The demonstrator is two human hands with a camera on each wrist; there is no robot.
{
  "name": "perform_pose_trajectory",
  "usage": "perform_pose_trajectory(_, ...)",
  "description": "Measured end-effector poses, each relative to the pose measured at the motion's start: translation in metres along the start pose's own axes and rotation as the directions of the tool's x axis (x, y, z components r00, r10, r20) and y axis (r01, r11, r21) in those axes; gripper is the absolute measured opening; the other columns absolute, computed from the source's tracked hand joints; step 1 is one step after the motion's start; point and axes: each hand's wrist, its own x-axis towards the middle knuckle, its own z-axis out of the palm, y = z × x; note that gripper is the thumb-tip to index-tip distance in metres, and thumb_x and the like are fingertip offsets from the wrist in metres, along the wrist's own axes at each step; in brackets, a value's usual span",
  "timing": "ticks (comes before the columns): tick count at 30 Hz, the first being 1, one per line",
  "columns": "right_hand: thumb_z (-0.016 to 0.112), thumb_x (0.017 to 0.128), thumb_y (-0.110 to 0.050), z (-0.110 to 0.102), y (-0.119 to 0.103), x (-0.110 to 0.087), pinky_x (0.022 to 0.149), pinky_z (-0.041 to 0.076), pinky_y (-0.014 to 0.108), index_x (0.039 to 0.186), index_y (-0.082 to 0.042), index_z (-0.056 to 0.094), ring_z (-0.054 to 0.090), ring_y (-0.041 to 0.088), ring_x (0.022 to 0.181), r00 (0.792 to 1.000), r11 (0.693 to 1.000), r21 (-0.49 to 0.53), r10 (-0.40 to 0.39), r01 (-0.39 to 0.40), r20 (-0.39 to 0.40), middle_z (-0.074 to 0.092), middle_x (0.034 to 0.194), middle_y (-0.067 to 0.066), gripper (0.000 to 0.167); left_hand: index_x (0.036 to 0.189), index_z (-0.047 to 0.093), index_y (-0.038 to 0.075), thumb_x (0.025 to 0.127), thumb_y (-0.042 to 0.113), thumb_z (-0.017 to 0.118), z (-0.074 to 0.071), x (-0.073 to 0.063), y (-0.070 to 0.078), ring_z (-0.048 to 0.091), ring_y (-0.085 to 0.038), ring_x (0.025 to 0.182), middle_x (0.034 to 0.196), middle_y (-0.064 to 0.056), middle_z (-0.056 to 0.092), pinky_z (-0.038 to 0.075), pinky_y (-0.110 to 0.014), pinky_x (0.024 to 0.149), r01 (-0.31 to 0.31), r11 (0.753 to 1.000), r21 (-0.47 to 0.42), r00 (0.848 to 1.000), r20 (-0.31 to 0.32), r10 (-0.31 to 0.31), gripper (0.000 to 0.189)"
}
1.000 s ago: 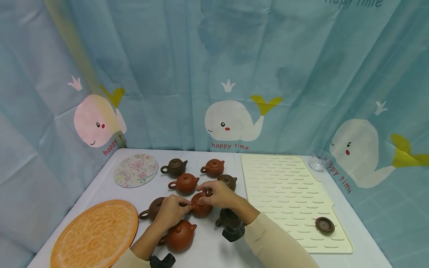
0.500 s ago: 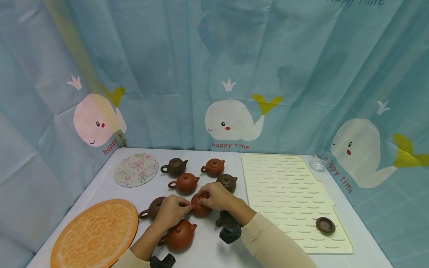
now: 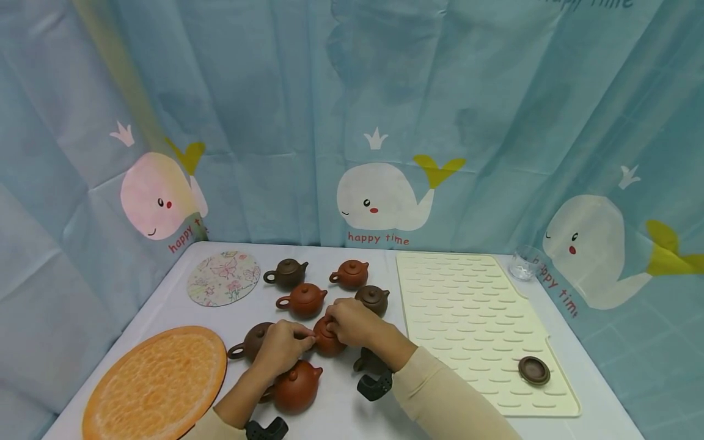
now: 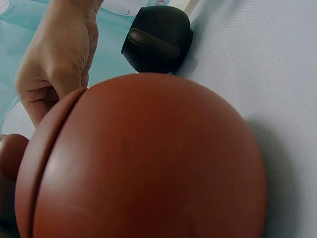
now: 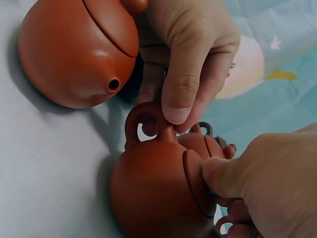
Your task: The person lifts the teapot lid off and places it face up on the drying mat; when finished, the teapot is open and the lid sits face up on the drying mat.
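Between both hands stands a small red-brown clay teapot (image 3: 328, 340), its lid in place. With thumb and fingers my left hand (image 3: 283, 346) pinches its handle (image 5: 140, 119), seen closely in the right wrist view. My right hand (image 3: 354, 322) grips the lid (image 5: 195, 181) from above, thumb on its edge; the knob is hidden by the fingers. A larger red teapot (image 4: 163, 153) fills the left wrist view and sits below my left wrist. A dark brown teapot (image 3: 255, 342) is partly behind the left hand, and a black one (image 3: 370, 362) is partly under my right wrist.
Several small red and brown teapots stand behind, including a brown one (image 3: 288, 275) and a red one (image 3: 352, 275). A cream ridged mat (image 3: 456, 324) bears a round dark piece (image 3: 533, 370). A clear cup (image 3: 524, 264), a floral disc (image 3: 223, 278) and a bread-patterned round mat (image 3: 156, 385) lie around.
My right hand has moved down and slightly left, its fingers now closer on the lid of the red-brown teapot. The left hand keeps its hold on the handle.
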Motion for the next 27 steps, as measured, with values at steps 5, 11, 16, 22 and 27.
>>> perform_pose_trajectory(5,0.067,0.093,-0.018,0.003,-0.001,-0.002,0.067,0.045,0.02,0.091,-0.013,0.067,0.051,0.006,0.074,1.0,1.0,0.017,0.026,-0.026,-0.013,0.054,0.081,-0.008,0.005,0.084,0.078,0.008,0.081,0.008,0.077,0.002,0.0,0.0,0.056,-0.011,0.072,0.078,0.005,0.068,0.046,-0.032,0.066,-0.007,1.0,-0.001,1.0,0.0,0.007,0.003)
perform_pose_trajectory(11,0.065,0.093,-0.013,0.006,0.007,-0.006,0.068,0.046,0.02,0.091,-0.01,0.066,0.053,0.006,0.075,0.992,0.956,0.292,0.073,-0.04,-0.103,0.056,0.081,-0.009,0.004,0.084,0.078,0.008,0.081,0.01,0.077,0.001,0.0,0.0,0.056,-0.011,0.074,0.079,0.005,0.068,0.047,-0.034,0.068,-0.012,1.0,0.013,1.0,-0.004,0.012,0.004)
perform_pose_trajectory(16,0.063,0.095,-0.013,0.005,0.013,-0.01,0.064,0.047,0.023,0.094,-0.01,0.067,0.053,0.008,0.073,0.979,0.87,0.488,0.151,-0.067,-0.135,0.058,0.079,-0.009,0.004,0.085,0.078,0.01,0.082,0.009,0.076,0.0,-0.001,0.001,0.057,-0.012,0.075,0.08,0.005,0.068,0.047,-0.036,0.07,-0.005,1.0,0.023,1.0,0.008,0.004,0.004)
perform_pose_trajectory(22,0.06,0.097,-0.01,0.0,0.016,-0.016,0.064,0.05,0.031,0.098,-0.002,0.067,0.055,0.017,0.075,0.96,0.595,0.8,0.26,-0.071,-0.108,0.061,0.083,0.004,0.011,0.085,0.078,0.011,0.082,0.008,0.075,0.0,-0.001,0.002,0.058,-0.012,0.077,0.08,0.005,0.069,0.048,-0.037,0.072,-0.011,1.0,0.026,1.0,0.008,0.011,0.005)
perform_pose_trajectory(27,0.055,0.099,-0.014,-0.003,0.016,-0.02,0.063,0.049,0.029,0.1,0.0,0.063,0.053,0.02,0.076,0.967,0.164,0.986,0.256,-0.038,-0.006,0.059,0.09,0.011,0.017,0.084,0.078,0.012,0.082,0.009,0.076,0.0,-0.001,0.003,0.056,-0.012,0.076,0.079,0.006,0.069,0.046,-0.037,0.071,-0.005,1.0,0.029,1.0,0.0,0.005,0.005)
